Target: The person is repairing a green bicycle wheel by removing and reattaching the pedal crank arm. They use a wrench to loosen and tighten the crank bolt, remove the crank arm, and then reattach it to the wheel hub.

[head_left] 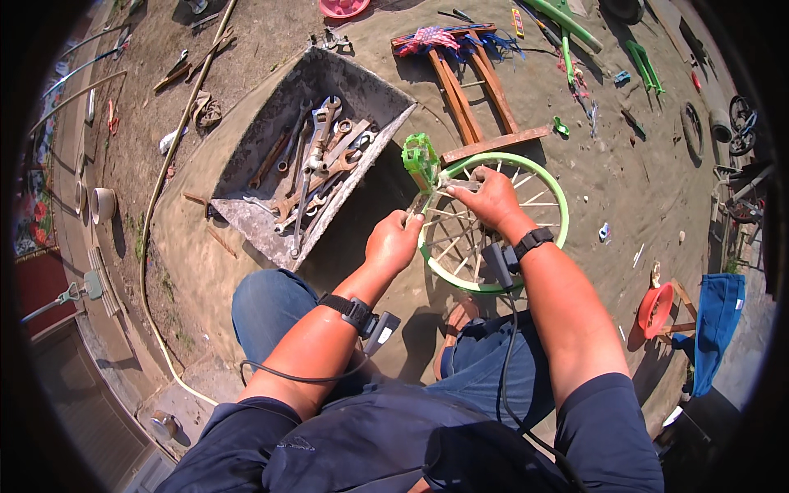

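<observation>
Item: one green pedal (420, 163), placed just beyond the left fingertips, with a slim metal piece (422, 202), apparently a crank arm, beneath it. The metal piece is clamped between thumb and fingers of the left hand (394, 241). A grey part (462, 185) is pinched in the right hand (494, 201), close by the pedal's lower end; its kind cannot be told. The two hands are near each other, not touching.

Step, as judged: the joint below the pedal is being worked on or fitted. For the next move, a firm left hold and a well-aligned turn or push from the right seem to be called for; slipping at the small joint is to be guarded against.

Adjoining: one green-rimmed wheel (565, 209), beneath and beyond the right hand; whether it lies flat or leans is unclear.

Left of the grip: one metal tray (263, 223), in which spanners (319, 144) are heaped.

Beyond the grip: one brown wooden frame (457, 99).

Far right: one blue cloth (717, 333).
</observation>
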Available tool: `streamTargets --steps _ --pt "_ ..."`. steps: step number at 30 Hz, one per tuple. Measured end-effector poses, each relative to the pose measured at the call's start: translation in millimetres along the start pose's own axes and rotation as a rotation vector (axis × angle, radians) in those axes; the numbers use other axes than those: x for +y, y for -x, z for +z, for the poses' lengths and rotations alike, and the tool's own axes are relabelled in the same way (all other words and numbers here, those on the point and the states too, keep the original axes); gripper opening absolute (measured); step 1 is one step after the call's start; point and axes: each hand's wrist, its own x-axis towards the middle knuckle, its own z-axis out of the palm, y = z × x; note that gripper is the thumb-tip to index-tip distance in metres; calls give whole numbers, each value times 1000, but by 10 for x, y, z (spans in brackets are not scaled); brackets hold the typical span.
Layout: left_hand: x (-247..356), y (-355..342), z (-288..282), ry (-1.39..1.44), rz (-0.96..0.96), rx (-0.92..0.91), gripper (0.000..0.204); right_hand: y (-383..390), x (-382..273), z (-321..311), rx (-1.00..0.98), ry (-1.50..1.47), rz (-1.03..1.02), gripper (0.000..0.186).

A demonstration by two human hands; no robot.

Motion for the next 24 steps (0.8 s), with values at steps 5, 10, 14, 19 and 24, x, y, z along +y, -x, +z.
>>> streamTargets --steps 5,10,14,19,24 --pt "-40 -21 25 10 -1 -2 39 32 31 42 -21 -57 49 65" --pt "-43 -28 42 24 -27 -31 37 11 125 106 -14 -34 62 67" --pt "-28 -18 23 73 -52 -45 35 3 52 72 -64 -94 79 65" --pt "22 -36 -22 212 -128 -148 28 -34 79 31 -104 -119 141 65" --pt "61 -21 -63 296 -164 -193 24 -18 -34 -46 -111 -162 142 68"
